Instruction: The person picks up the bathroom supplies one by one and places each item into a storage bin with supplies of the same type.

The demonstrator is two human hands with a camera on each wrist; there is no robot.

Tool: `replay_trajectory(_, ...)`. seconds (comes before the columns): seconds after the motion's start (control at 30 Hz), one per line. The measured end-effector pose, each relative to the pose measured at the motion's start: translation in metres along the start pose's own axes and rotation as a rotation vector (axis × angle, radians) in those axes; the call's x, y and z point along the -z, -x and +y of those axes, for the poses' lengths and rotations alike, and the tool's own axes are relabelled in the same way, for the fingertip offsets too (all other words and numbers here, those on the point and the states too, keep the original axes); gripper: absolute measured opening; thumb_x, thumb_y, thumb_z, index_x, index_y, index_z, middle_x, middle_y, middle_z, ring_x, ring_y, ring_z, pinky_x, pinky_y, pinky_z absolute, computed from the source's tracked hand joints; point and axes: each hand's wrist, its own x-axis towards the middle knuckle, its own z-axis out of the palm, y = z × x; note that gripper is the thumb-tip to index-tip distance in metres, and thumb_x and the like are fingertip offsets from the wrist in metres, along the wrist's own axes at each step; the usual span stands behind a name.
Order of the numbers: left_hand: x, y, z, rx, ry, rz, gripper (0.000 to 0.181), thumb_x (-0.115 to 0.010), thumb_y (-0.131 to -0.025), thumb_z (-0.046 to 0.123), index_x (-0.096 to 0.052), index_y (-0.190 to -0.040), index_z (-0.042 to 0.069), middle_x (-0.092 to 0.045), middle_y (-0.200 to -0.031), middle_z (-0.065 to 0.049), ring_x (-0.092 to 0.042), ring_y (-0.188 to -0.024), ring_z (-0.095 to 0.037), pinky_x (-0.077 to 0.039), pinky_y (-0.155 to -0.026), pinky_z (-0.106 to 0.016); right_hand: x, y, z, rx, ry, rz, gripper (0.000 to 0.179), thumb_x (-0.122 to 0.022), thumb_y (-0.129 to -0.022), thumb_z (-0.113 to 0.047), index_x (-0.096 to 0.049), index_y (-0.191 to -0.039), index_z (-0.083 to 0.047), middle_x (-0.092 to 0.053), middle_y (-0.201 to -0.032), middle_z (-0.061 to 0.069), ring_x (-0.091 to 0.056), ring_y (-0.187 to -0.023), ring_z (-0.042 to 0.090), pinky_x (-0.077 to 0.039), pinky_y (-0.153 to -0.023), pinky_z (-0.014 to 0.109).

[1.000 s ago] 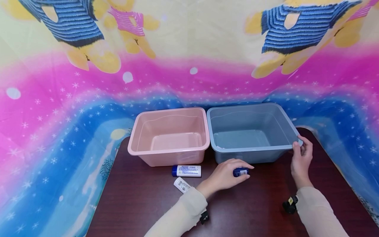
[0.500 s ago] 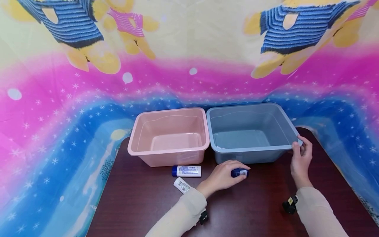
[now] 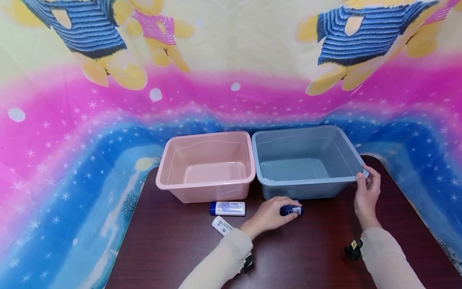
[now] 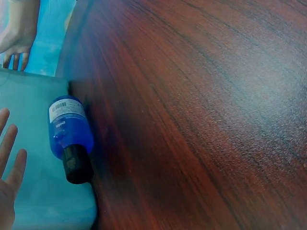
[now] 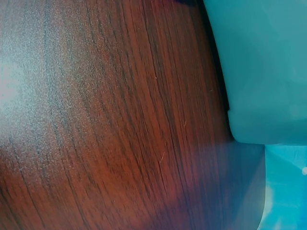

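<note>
In the head view my left hand is held over a dark blue bottle, with thumb and fingers on either side. The left wrist view shows this blue bottle, with its black cap and white label, lying on the table. The left fingers look straight and spread there, apart from the bottle. My right hand holds the front right corner of a blue-grey plastic basin, thumb at the front rim and index finger at the side. The right wrist view shows no fingers.
A pink basin stands left of the blue-grey one. In front of it lie a white bottle with a blue cap and a smaller white bottle, partly hidden by the left sleeve. The dark wooden table meets a printed cloth backdrop.
My left hand has drawn back slightly to the left, and more of the blue bottle shows. The bottle stays nearly in place. My right hand keeps its hold on the basin corner.
</note>
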Motion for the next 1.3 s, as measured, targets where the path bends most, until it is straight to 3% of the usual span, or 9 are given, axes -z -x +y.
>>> replay_trajectory(0.23,-0.006,0.001,-0.006,0.038,0.014,0.007,0.031,-0.063,-0.087,0.035,-0.063,-0.118,0.031,-0.057,-0.121,0.015,-0.048,-0.111,0.003,-0.038,-0.092,-0.014,0.002,-0.002,0.007,-0.002,-0.009,0.011,0.035,-0.054,-0.093,-0.005,-0.051,-0.127,-0.006,-0.053,-0.116,0.008,-0.050,-0.099,0.017,-0.043,-0.072,0.017)
replay_trajectory(0.43,-0.012,0.002,-0.012,0.069,0.007,0.008,0.031,-0.064,-0.087,0.036,-0.063,-0.118,0.031,-0.058,-0.122,0.011,-0.048,-0.112,0.002,-0.039,-0.092,-0.015,-0.002,0.001,-0.001,0.006,-0.018,0.005,0.034,-0.054,-0.092,-0.004,-0.051,-0.126,-0.005,-0.054,-0.114,0.009,-0.050,-0.100,0.017,-0.043,-0.074,0.018)
replay_trajectory(0.77,-0.021,0.004,-0.020,0.118,-0.003,0.017,0.032,-0.066,-0.086,0.036,-0.062,-0.117,0.034,-0.056,-0.120,0.017,-0.048,-0.112,0.003,-0.038,-0.093,-0.015,-0.005,0.004,-0.006,-0.006,-0.002,0.003,0.035,-0.054,-0.093,-0.005,-0.050,-0.127,-0.005,-0.053,-0.115,0.009,-0.049,-0.101,0.017,-0.042,-0.074,0.018)
replay_trajectory(1.3,-0.030,0.002,-0.023,0.158,-0.005,0.043,0.034,-0.067,-0.085,0.033,-0.062,-0.118,0.032,-0.057,-0.120,0.014,-0.048,-0.113,0.000,-0.039,-0.094,-0.019,-0.008,0.007,-0.010,0.003,-0.022,0.002,0.035,-0.054,-0.092,-0.004,-0.049,-0.126,-0.002,-0.052,-0.114,0.013,-0.050,-0.097,0.019,-0.045,-0.070,0.017)
